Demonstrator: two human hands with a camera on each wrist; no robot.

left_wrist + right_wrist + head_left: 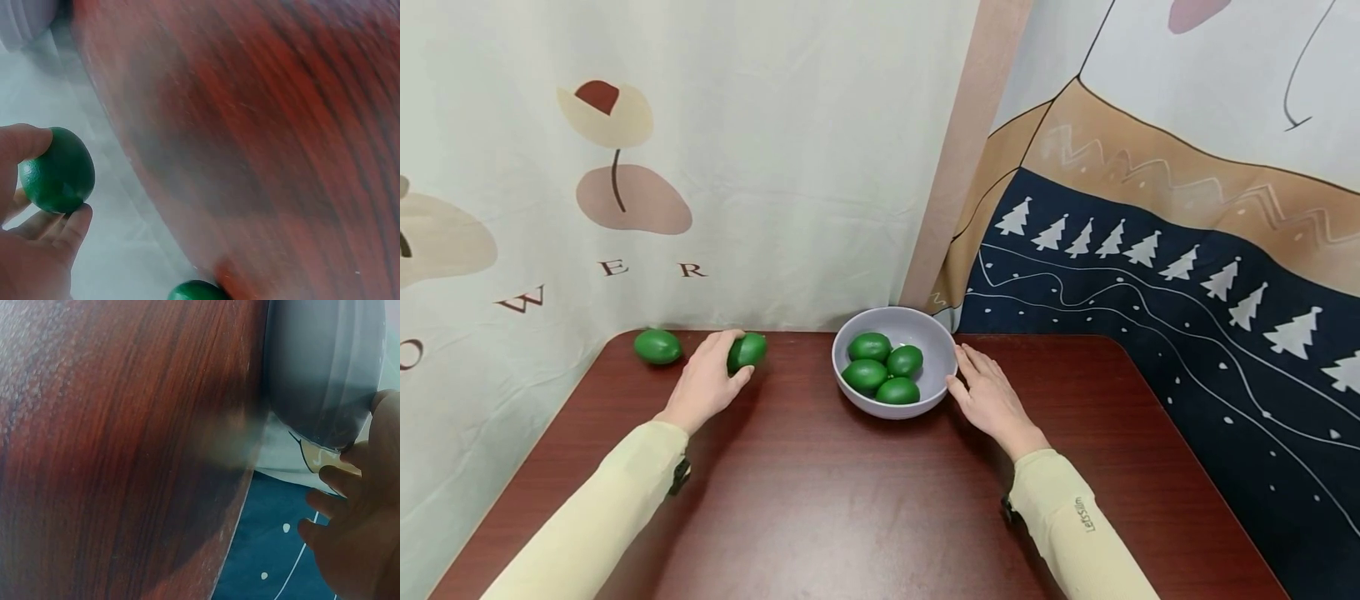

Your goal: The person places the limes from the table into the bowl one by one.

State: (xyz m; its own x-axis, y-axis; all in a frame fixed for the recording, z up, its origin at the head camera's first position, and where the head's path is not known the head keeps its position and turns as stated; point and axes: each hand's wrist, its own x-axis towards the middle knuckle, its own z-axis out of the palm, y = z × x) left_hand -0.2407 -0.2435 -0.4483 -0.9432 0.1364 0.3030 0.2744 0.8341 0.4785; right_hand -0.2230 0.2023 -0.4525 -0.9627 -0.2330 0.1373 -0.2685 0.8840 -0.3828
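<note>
My left hand [706, 379] grips a glossy green lime [749, 351] between thumb and fingers, toward the table's far left. In the left wrist view, the thumb lies on one side of this lime [61, 175] and the fingertips on the other. Another lime [657, 347] rests on the table just left of that hand. Several limes [870, 346] lie together inside a grey-purple bowl [893, 411] at the far middle. My right hand [992, 398] is at the bowl's right side, its fingers extended and the thumb and fingertips touching the outer wall [328, 369].
The dark reddish-brown wooden table [835, 517] ends right behind the bowl and the limes. A pale printed curtain [775, 167] hangs along the back edge. On the right hangs a navy cloth [1225, 350] with white trees.
</note>
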